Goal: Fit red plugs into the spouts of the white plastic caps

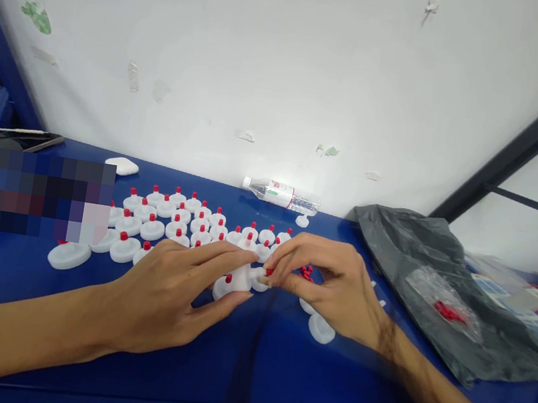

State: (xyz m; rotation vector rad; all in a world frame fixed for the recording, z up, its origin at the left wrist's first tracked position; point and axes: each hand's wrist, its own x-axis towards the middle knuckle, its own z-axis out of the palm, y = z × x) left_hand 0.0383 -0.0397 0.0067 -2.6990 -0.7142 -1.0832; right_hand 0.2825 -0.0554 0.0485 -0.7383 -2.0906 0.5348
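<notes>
My left hand grips a white plastic cap between thumb and fingers at the middle of the blue table. My right hand is closed in a pinch on a small red plug right against that cap. Behind the hands stand several white caps with red plugs fitted in rows. A few bare white caps lie under and beside my right hand, and loose red plugs show behind its fingers.
A grey plastic bag holding a clear packet of red plugs lies at the right. A water bottle rests on its side by the white wall. A white earbud case sits at back left.
</notes>
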